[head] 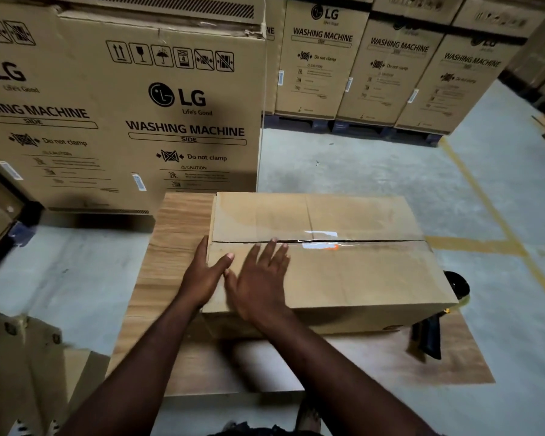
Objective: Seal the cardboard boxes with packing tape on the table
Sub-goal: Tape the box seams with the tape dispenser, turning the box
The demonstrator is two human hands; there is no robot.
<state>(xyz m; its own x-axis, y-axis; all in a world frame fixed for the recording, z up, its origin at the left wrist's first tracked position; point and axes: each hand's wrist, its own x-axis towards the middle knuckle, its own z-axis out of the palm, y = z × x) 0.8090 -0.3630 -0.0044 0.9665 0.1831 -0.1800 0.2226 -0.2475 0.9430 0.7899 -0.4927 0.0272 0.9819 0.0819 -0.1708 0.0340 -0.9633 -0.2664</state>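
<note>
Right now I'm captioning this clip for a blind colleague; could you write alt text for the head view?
Two hands rest on a closed cardboard box on a wooden table: the left hand at its left edge, the right hand flat on top near the seam. A black tape dispenser lies right of it; large cartons stand behind.

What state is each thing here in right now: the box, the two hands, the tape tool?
Cardboard box: flaps closed, glossy tape over part of the seam.
Left hand: open, pressing the box's left edge.
Right hand: open, flat on the box top.
Tape dispenser: lying unheld on the table.
</note>
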